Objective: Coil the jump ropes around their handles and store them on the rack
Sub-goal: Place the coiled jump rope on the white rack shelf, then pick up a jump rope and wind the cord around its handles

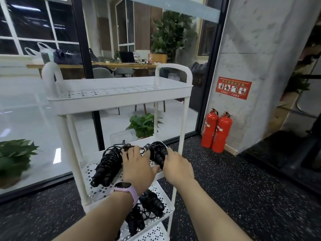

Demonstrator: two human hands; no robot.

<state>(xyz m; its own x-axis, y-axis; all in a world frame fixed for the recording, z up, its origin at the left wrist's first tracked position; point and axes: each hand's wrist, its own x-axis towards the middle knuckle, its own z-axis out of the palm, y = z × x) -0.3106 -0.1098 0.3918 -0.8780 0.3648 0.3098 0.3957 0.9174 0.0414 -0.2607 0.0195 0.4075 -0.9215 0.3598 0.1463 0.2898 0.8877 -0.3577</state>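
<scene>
Speckled dark flooring (225, 188) runs up to a glass wall (26, 110), and right in front of it stands the white three-tier rack (119, 94), its top shelf bare and perforated. Down on the middle shelf (97, 190) we've got the action: one coiled jump rope (107, 164) lies at the left, black cord wound round its two handles, ends pointing toward the camera. Beside it, at the right of that shelf, sits a second coiled jump rope (157, 153), and both hands are on it. The right hand (177, 166) curls over the near end of the bundle, fingers wrapped on the handles. The left hand (137, 164), with a pink smartwatch (125, 187) at the wrist, lies between the two bundles with fingers spread and fairly straight, fingertips at the loose cord near the far end; whether it actually pinches the cord can't be made out. On the bottom shelf (156, 230), more black jump ropes (147, 207) lie in a looser tangle. Off to the right, two red fire extinguishers (217, 131) stand against a concrete pillar (251, 58), a red sign above them, and a potted plant (144, 124) shows through the glass behind the rack
</scene>
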